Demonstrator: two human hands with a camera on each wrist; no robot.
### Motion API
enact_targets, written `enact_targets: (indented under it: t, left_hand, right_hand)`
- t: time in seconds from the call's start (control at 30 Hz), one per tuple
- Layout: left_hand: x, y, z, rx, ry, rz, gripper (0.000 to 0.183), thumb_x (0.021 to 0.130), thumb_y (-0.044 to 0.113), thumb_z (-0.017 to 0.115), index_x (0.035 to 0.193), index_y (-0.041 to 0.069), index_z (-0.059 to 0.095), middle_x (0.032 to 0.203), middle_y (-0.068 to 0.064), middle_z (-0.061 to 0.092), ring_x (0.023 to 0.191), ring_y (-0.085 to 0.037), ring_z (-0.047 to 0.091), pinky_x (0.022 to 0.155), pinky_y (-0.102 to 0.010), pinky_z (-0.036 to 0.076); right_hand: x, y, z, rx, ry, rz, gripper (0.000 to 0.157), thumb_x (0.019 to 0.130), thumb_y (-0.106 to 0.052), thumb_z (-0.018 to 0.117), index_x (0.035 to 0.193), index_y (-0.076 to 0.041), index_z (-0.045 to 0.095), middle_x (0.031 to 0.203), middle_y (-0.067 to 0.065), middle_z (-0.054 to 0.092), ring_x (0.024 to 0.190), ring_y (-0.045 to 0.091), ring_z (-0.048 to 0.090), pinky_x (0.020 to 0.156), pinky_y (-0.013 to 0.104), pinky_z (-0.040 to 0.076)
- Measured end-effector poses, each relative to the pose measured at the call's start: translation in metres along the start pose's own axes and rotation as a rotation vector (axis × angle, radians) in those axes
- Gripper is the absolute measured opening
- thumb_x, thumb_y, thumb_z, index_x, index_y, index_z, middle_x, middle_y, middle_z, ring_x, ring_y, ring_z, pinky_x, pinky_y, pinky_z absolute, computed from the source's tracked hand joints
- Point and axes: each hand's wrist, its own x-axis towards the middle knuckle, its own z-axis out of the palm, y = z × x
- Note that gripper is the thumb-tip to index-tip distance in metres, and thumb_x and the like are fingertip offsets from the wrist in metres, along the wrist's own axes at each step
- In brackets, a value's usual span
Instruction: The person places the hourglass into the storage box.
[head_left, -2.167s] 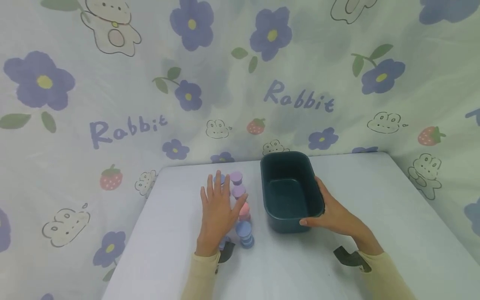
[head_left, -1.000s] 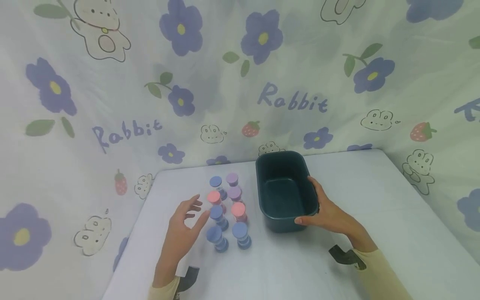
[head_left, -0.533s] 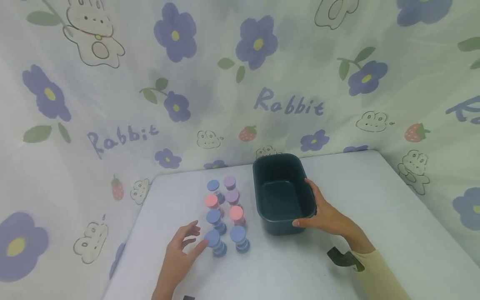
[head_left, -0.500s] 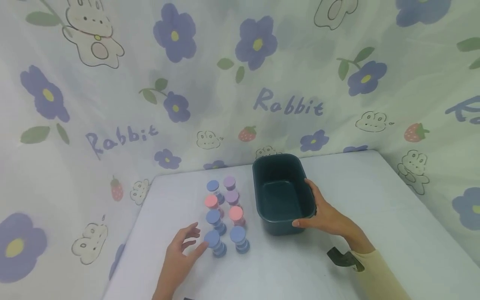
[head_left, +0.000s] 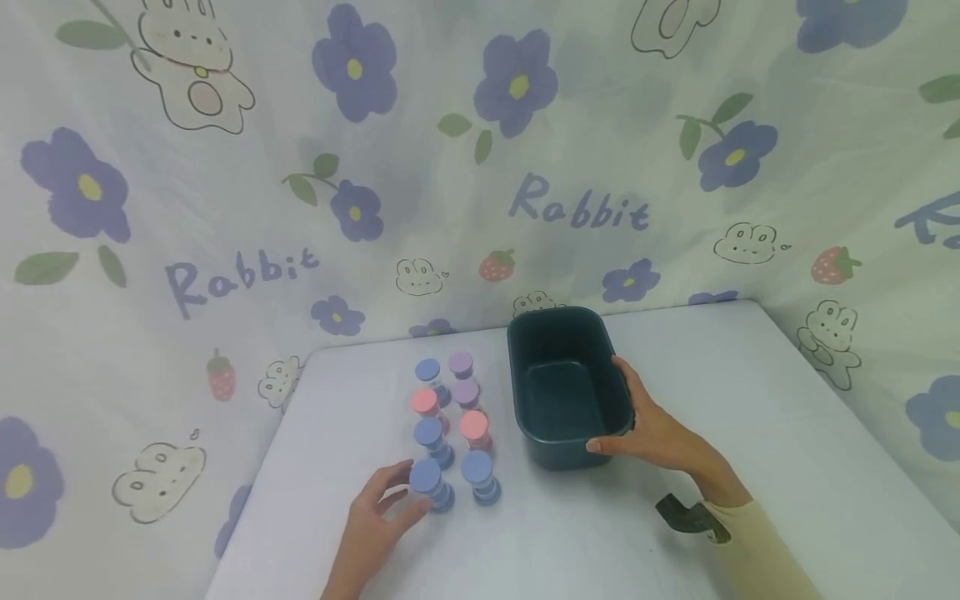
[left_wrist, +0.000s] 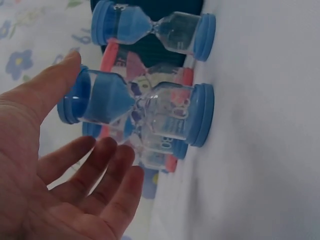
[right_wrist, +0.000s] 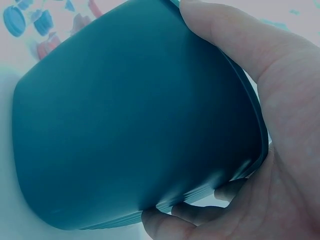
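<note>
Blue, pink and purple hourglasses stand upright in two columns on the table. My left hand is around the nearest blue hourglass of the left column. In the left wrist view its thumb lies close to that hourglass's blue cap, and the other fingers are loosely bent, apart from the glass; whether the thumb touches cannot be told. My right hand grips the near right corner of a dark teal bin, thumb on the rim and fingers along the outer side. Nothing shows inside the bin.
Another blue hourglass stands to the right of the nearest one. Behind are pink hourglasses, purple hourglasses and more blue hourglasses. A patterned rabbit curtain hangs behind the white table.
My left hand has drawn back from above the hourglasses, swung to their left, then moved down and right to the nearest blue hourglass. My right hand keeps holding the bin.
</note>
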Motion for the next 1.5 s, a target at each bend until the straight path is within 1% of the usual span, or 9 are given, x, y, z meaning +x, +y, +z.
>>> enact_targets:
  t: [0.17, 0.33, 0.5, 0.77, 0.93, 1.1, 1.27, 1.37, 1.5]
  left_hand:
    - [0.001, -0.002, 0.004, -0.040, 0.002, 0.020, 0.058, 0.081, 0.033, 0.088, 0.133, 0.024, 0.064, 0.131, 0.008, 0.068, 0.118, 0.004, 0.061, 0.104, -0.024, 0.056]
    - [0.002, -0.004, 0.008, -0.073, 0.017, 0.040, 0.050, 0.081, 0.029, 0.088, 0.126, 0.024, 0.067, 0.126, 0.009, 0.070, 0.117, 0.004, 0.062, 0.103, -0.025, 0.057]
    - [0.004, -0.007, 0.010, -0.132, 0.010, 0.045, 0.047, 0.082, 0.024, 0.087, 0.124, 0.020, 0.068, 0.126, 0.005, 0.071, 0.117, 0.004, 0.063, 0.103, -0.029, 0.058]
    - [0.006, -0.005, 0.013, -0.172, 0.009, 0.066, 0.047, 0.083, 0.022, 0.087, 0.126, 0.017, 0.068, 0.128, 0.000, 0.072, 0.117, 0.000, 0.065, 0.103, -0.029, 0.058]
    - [0.008, -0.004, 0.016, -0.183, 0.016, 0.071, 0.051, 0.082, 0.020, 0.087, 0.129, 0.014, 0.067, 0.129, -0.001, 0.071, 0.115, 0.004, 0.065, 0.101, -0.022, 0.057]
    - [0.008, -0.004, 0.016, -0.246, 0.034, 0.108, 0.054, 0.081, 0.007, 0.086, 0.129, 0.005, 0.063, 0.125, -0.005, 0.069, 0.113, 0.003, 0.066, 0.096, -0.020, 0.058]
    - [0.006, -0.001, 0.015, -0.279, 0.067, 0.128, 0.049, 0.079, 0.000, 0.085, 0.124, 0.003, 0.065, 0.119, 0.004, 0.070, 0.112, 0.002, 0.068, 0.093, -0.021, 0.060]
    - [0.006, 0.004, 0.013, -0.289, 0.081, 0.137, 0.050, 0.079, -0.003, 0.084, 0.124, 0.001, 0.065, 0.117, 0.010, 0.071, 0.113, 0.002, 0.068, 0.093, -0.021, 0.060]
    - [0.007, 0.016, 0.006, -0.300, 0.093, 0.188, 0.049, 0.080, -0.008, 0.082, 0.126, -0.002, 0.065, 0.119, 0.010, 0.072, 0.116, 0.001, 0.068, 0.093, -0.021, 0.060]
  right_hand:
    - [0.000, 0.001, 0.001, -0.003, 0.001, -0.001, 0.129, 0.079, -0.038, 0.087, 0.165, -0.022, -0.007, 0.173, 0.023, 0.002, 0.153, 0.055, 0.021, 0.112, 0.080, 0.034]
    - [0.000, 0.001, 0.001, -0.007, 0.004, -0.004, 0.129, 0.079, -0.038, 0.087, 0.165, -0.023, -0.007, 0.173, 0.023, 0.002, 0.153, 0.055, 0.021, 0.112, 0.080, 0.033]
    - [0.000, 0.002, 0.002, -0.012, 0.004, -0.004, 0.129, 0.079, -0.039, 0.087, 0.165, -0.022, -0.008, 0.173, 0.024, 0.002, 0.153, 0.056, 0.022, 0.112, 0.080, 0.034]
    - [0.000, 0.001, 0.000, -0.010, 0.004, -0.012, 0.128, 0.079, -0.038, 0.087, 0.165, -0.023, -0.007, 0.173, 0.023, 0.002, 0.153, 0.055, 0.021, 0.112, 0.080, 0.033]
    - [0.000, 0.001, 0.000, -0.011, 0.001, -0.011, 0.129, 0.079, -0.038, 0.088, 0.165, -0.023, -0.007, 0.173, 0.024, 0.001, 0.153, 0.056, 0.019, 0.112, 0.081, 0.032]
    - [0.000, 0.001, 0.001, -0.010, 0.001, -0.003, 0.128, 0.079, -0.039, 0.088, 0.165, -0.024, -0.006, 0.173, 0.023, 0.002, 0.153, 0.055, 0.020, 0.112, 0.081, 0.032]
    - [0.002, 0.000, 0.000, -0.005, -0.007, -0.005, 0.128, 0.079, -0.039, 0.087, 0.165, -0.024, -0.006, 0.173, 0.021, 0.002, 0.154, 0.055, 0.020, 0.112, 0.081, 0.033]
    - [0.002, 0.000, 0.000, 0.000, -0.010, -0.006, 0.128, 0.079, -0.039, 0.087, 0.165, -0.024, -0.006, 0.174, 0.021, 0.002, 0.154, 0.055, 0.019, 0.112, 0.081, 0.032]
    - [0.002, 0.001, -0.002, -0.014, -0.005, -0.007, 0.128, 0.079, -0.039, 0.087, 0.165, -0.025, -0.006, 0.173, 0.022, 0.002, 0.154, 0.055, 0.019, 0.112, 0.081, 0.032]
